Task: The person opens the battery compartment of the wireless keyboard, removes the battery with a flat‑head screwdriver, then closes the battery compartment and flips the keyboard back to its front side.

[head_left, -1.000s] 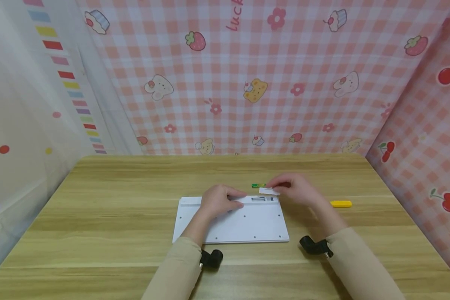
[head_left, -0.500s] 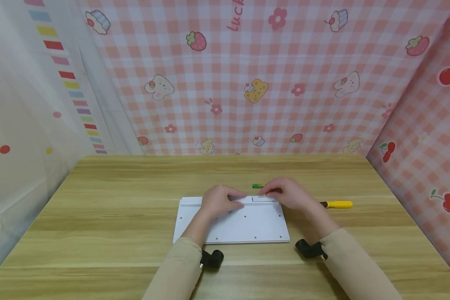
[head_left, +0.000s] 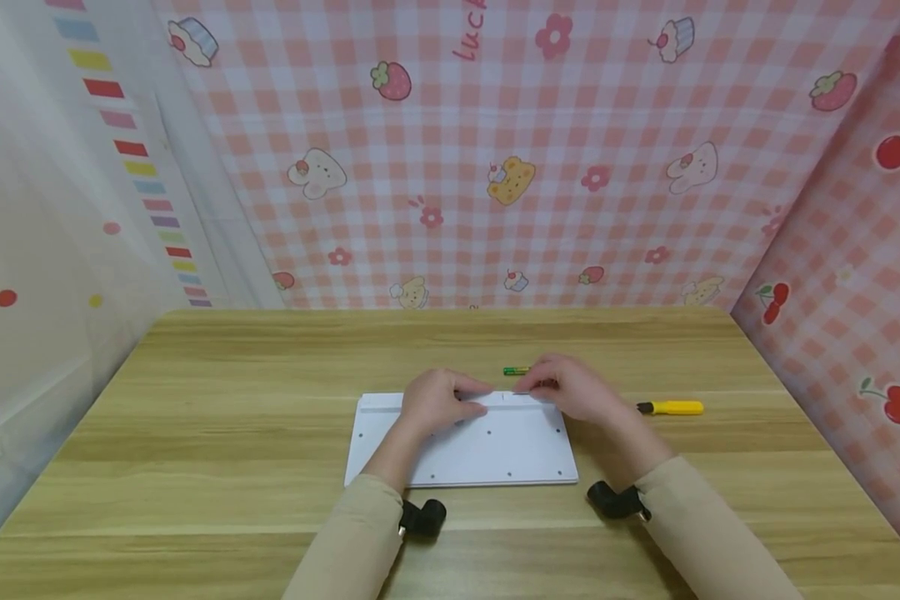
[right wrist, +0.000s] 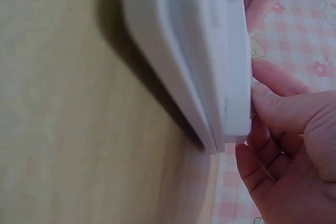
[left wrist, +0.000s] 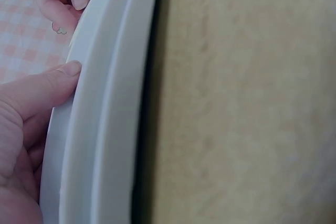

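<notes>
A white keyboard (head_left: 525, 450) lies face down on the table, its raised ridge along the far side and small screws dotted over its back. My left hand (head_left: 437, 402) grips the far edge near the middle, with the thumb (left wrist: 63, 77) on the ridge. At the right end of that edge, my right hand (head_left: 570, 387) holds the small white battery cover over the battery slot, the thumb (right wrist: 270, 103) pressing at the ridge. Fingers hide most of the cover. Just beyond the right hand lies a green battery (head_left: 515, 371), partly hidden by it.
A yellow-handled screwdriver (head_left: 677, 407) lies to the right, behind the right forearm, its dark end partly covered. The wooden table (head_left: 225, 467) runs back to a pink checked cloth (head_left: 450, 233). Dark wrist cameras (head_left: 423, 518) hang beneath the sleeves.
My right hand has brought the battery cover leftward and down onto the slot, which was uncovered before. More of the screwdriver shows now. The left hand and keyboard have stayed put.
</notes>
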`<control>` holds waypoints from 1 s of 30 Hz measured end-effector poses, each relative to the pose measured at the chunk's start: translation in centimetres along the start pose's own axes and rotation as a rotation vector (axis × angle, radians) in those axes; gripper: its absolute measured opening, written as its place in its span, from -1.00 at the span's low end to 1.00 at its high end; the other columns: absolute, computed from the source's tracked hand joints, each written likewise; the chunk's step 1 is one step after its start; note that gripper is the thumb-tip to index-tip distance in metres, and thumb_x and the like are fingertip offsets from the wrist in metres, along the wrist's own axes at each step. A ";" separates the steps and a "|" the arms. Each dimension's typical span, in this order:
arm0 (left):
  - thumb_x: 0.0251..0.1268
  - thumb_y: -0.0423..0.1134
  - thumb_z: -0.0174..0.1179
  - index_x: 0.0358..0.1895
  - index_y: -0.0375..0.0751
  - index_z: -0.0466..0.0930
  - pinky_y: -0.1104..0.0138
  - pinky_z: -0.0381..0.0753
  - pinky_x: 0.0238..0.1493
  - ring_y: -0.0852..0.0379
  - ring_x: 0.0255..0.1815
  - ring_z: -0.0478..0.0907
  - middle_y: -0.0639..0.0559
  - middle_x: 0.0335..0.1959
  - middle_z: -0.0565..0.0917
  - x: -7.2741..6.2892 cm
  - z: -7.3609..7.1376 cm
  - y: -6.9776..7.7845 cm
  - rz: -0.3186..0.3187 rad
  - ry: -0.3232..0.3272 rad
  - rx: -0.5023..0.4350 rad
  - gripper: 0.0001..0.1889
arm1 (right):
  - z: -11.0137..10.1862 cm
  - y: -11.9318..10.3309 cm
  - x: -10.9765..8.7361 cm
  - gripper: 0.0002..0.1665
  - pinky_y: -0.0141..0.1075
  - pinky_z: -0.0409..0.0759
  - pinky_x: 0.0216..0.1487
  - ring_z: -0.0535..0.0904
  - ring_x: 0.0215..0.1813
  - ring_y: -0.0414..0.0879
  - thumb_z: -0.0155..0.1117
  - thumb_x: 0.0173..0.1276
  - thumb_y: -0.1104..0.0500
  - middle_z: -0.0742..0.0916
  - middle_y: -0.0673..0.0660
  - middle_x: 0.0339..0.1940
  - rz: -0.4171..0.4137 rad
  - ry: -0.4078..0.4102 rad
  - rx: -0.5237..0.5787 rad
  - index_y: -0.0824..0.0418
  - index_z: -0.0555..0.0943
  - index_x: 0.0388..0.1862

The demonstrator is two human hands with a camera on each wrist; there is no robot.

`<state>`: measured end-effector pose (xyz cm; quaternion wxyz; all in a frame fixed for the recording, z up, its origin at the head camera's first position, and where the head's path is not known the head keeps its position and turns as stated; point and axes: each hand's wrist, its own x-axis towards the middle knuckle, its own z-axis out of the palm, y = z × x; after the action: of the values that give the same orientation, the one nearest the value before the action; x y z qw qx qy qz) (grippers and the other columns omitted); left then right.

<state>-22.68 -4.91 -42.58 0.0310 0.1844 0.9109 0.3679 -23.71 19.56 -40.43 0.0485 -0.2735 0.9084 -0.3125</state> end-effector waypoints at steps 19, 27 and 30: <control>0.09 -0.15 0.49 -0.07 0.12 0.80 0.21 0.55 -0.01 0.17 -0.02 0.65 0.15 -0.07 0.75 0.0 0.0 0.1 -0.013 0.003 0.004 -0.72 | 0.4 0.2 -0.8 -0.72 -0.28 0.53 -0.21 0.48 -0.21 -0.13 0.42 0.27 0.33 0.62 -0.03 -0.21 -0.022 0.005 -0.053 0.08 0.79 -0.08; 0.10 -0.14 0.48 -0.07 0.12 0.80 0.22 0.55 -0.01 0.17 0.00 0.65 0.17 -0.06 0.75 -0.1 0.0 0.1 0.006 0.005 0.018 -0.72 | -0.1 0.0 -1.2 -0.71 -0.19 0.48 -0.14 0.48 -0.13 -0.03 0.42 0.24 0.37 0.64 0.05 -0.18 -0.109 0.007 -0.151 0.12 0.80 -0.08; 0.10 -0.14 0.48 -0.06 0.13 0.80 0.24 0.55 -0.05 0.19 -0.04 0.65 0.16 -0.06 0.75 -0.1 -0.1 0.1 0.002 0.002 0.022 -0.71 | -0.2 0.0 -1.3 -0.66 -0.15 0.50 -0.09 0.49 -0.10 0.00 0.41 0.23 0.40 0.66 0.09 -0.15 -0.131 -0.014 -0.185 0.12 0.79 -0.04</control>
<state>-22.54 -4.89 -42.46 0.0276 0.1851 0.9148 0.3580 -22.65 20.29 -40.38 0.0087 -0.3376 0.9133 -0.2278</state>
